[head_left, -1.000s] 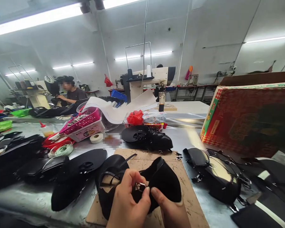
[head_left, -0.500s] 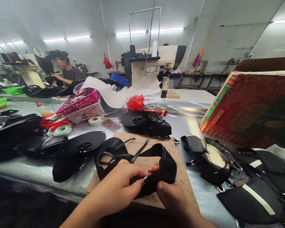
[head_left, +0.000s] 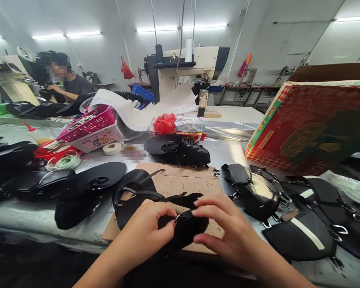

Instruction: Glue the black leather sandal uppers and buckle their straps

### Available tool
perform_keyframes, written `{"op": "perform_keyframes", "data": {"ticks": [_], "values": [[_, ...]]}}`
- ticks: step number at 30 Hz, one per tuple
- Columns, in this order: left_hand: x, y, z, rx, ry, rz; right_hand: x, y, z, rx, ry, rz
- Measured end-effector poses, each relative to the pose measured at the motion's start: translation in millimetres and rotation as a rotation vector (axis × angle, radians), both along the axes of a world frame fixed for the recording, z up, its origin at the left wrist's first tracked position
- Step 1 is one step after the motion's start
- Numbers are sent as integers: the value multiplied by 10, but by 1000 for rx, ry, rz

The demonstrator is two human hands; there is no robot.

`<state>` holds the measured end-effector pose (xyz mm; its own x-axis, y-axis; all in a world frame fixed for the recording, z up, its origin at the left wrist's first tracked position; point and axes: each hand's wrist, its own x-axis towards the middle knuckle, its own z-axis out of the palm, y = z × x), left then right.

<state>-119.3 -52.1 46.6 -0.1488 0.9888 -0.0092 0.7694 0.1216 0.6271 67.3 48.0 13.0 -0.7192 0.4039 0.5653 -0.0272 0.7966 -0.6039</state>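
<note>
In the head view my left hand pinches a small shiny metal buckle on a black leather piece, which looks like a shoe upper. My right hand is open at that piece's right end, thumb and fingers spread apart. Its fingertips are close to the leather; whether they touch it I cannot tell. Loops and a thin strap of the black leather lie behind my left hand. Beneath is a brown cardboard sheet.
Several black leather pieces with metal rings lie on the right, below a red carton. Black pieces also lie on the left. Farther back are a tape roll, a pink basket and a sewing machine. A person sits at back left.
My right hand has come off the leather's right side and spread its fingers. The raised leather loop there has dropped lower. My left hand keeps its pinch on the buckle. The view has shifted slightly.
</note>
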Motion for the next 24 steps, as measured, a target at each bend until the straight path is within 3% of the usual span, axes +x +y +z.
{"op": "perform_keyframes", "data": {"ticks": [2,6,11,24], "values": [[7,-1,-36,-6,15,5,-140,0,-75,49,9,14],[8,-26,-94,28,52,10,-291,-11,-196,-71,-18,74],[-10,-64,-72,47,32,-80,-284,-34,-157,-168,-76,86],[50,-50,-3,40,135,-241,-286,-5,-150,-183,-84,99]]}}
